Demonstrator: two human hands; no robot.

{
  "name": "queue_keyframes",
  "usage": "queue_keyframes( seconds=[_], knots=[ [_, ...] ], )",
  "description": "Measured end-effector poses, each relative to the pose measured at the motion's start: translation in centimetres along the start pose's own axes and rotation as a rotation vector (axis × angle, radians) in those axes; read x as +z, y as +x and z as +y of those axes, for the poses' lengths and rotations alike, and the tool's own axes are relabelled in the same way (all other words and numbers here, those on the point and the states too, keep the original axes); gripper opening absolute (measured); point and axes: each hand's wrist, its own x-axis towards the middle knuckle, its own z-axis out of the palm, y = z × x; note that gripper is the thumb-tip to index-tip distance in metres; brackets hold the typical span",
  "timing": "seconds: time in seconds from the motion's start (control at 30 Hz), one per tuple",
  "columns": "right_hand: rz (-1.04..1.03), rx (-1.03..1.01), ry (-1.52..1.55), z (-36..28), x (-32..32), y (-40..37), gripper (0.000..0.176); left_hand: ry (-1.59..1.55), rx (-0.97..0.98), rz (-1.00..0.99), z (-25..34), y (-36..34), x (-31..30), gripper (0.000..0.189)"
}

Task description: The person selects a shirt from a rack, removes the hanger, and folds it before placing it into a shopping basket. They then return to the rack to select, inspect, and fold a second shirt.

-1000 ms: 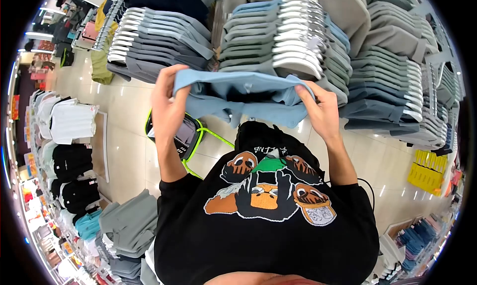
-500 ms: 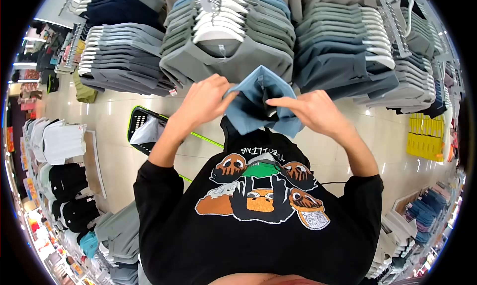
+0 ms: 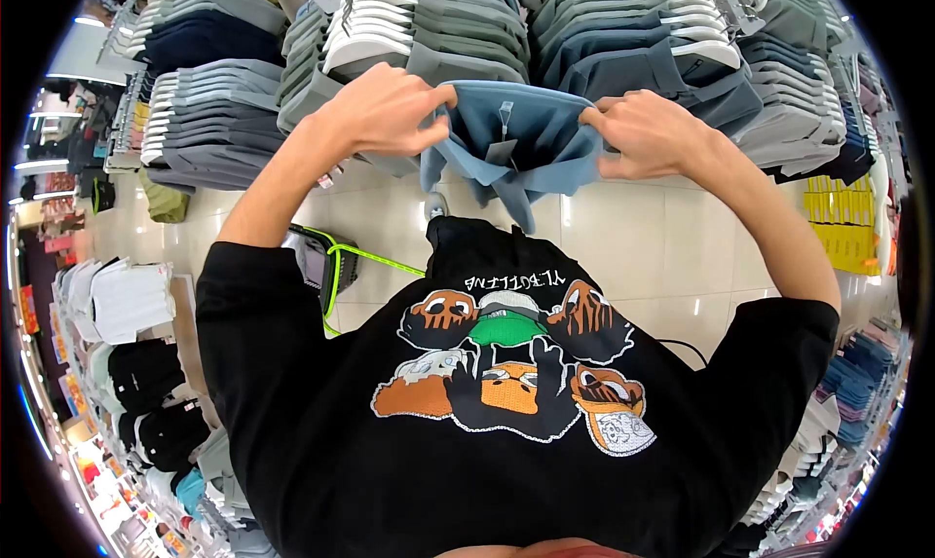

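Note:
A light blue garment (image 3: 542,105) is stretched wide between my two hands, its opening facing up. My left hand (image 3: 392,110) pinches the left end of the edge, and my right hand (image 3: 648,131) grips the right end. Inside the opening hang a pale label and a grey tag (image 3: 502,153). The lower part of the cloth droops in folds above the floor, and whether it is a shirt or trousers I cannot tell.
Racks of grey and green shirts (image 3: 467,47) on white hangers stand just ahead, with darker blue ones (image 3: 623,81) to the right. A black basket with a lime green rim (image 3: 336,271) is on the floor at left. Yellow boxes (image 3: 840,203) are stacked at far right.
My hands have moved apart and upward, pulling the garment's opening wide. My right index finger no longer points into it; that hand now holds the edge. The racks have shifted left in view.

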Motion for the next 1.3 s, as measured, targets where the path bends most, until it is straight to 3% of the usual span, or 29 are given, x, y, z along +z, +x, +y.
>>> queue_keyframes(
  seconds=[0.07, 0.17, 0.23, 0.4, 0.47, 0.53, 0.6, 0.67, 0.73, 0.8, 0.87, 0.97, 1.03, 1.13, 1.2, 1.3],
  knots=[
    [-0.032, -0.034, -0.143, 0.0, 0.1, -0.3, 0.028, 0.027, 0.013, -0.039, -0.3, 0.3, -0.5, 0.032],
    [-0.001, -0.059, -0.298, 0.2, 1.0, -0.3, 0.029, 0.076, 0.093, 0.059, -1.7, 0.2, 0.7, 0.028],
    [0.050, -0.070, -0.273, 0.0, 1.0, -0.5, 0.027, 0.235, 0.251, 0.209, -2.3, 0.1, 1.4, 0.023],
    [0.309, -0.157, -0.086, 0.3, 0.7, -0.7, 0.025, 0.201, 0.386, 0.267, -1.8, 0.3, 1.0, 0.025],
    [0.425, -0.138, 0.293, 0.4, 0.3, -1.2, 0.026, -0.003, 0.335, 0.370, -1.3, 0.2, 0.7, 0.027],
    [0.536, -0.100, 0.425, 0.6, 1.1, -1.1, 0.026, -0.090, 0.305, 0.418, -1.1, 0.3, 0.2, 0.030],
    [0.645, -0.064, 0.558, 0.4, 1.3, -1.3, 0.027, -0.230, 0.107, 0.582, -1.4, 0.6, 0.8, 0.031],
    [0.653, 0.260, 0.871, -0.6, 0.7, -1.0, 0.027, -0.366, 0.085, 0.680, -0.9, 1.8, 1.1, 0.028],
    [0.772, 0.272, 0.804, -1.2, 0.8, -0.4, 0.030, -0.430, -0.064, 0.791, -0.5, 2.8, 1.1, 0.028],
    [0.895, 0.409, 0.625, -1.9, 0.5, -0.1, 0.027, -0.394, -0.093, 0.805, 0.6, 3.5, 0.2, 0.027],
    [0.924, 0.465, 0.674, -3.2, 0.1, 0.4, 0.030, -0.426, -0.249, 0.793, 3.1, 3.7, -1.2, 0.028],
    [1.165, 0.510, 0.737, -6.4, -0.6, 1.0, 0.040, -0.332, -0.148, 0.937, 6.4, 4.0, -1.1, 0.033],
    [1.267, 0.465, 0.866, -9.0, -0.6, 1.4, 0.045, -0.370, -0.034, 1.080, 8.4, 4.2, -0.3, 0.039],
    [1.303, 0.342, 0.910, -11.1, -0.1, 1.9, 0.052, -0.645, 0.043, 1.104, 10.9, 4.4, 0.2, 0.042],
    [1.215, 0.306, 0.982, -11.7, 0.4, 1.1, 0.061, -0.758, 0.067, 1.016, 11.4, 3.4, 0.1, 0.051],
    [1.155, 0.092, 1.177, -11.6, -0.1, -0.3, 0.078, -1.056, 0.168, 0.855, 11.6, 2.9, 0.3, 0.068]
  ],
)
